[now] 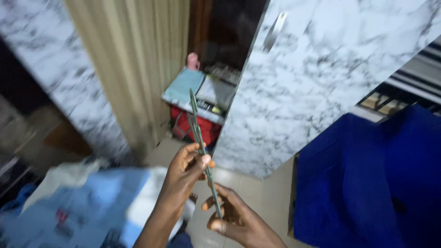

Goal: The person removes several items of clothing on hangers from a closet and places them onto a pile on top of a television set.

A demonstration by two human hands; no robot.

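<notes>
A thin dark-green clothes hanger (198, 133), seen edge-on, slants up from my hands toward the open wardrobe. My left hand (186, 172) pinches it about halfway along between thumb and fingers. My right hand (236, 218) grips its lower end just below. Both hands hover over the tiled floor (257, 193) in front of the wardrobe.
A marble-patterned wardrobe door (321, 78) with a metal handle (274, 30) stands open on the right. Inside are folded cloths (186, 85) and a red bag (202, 128). A beige curtain (133, 64) hangs left. A blue cloth (367, 179) covers the right; light-blue clothes (87, 206) lie lower left.
</notes>
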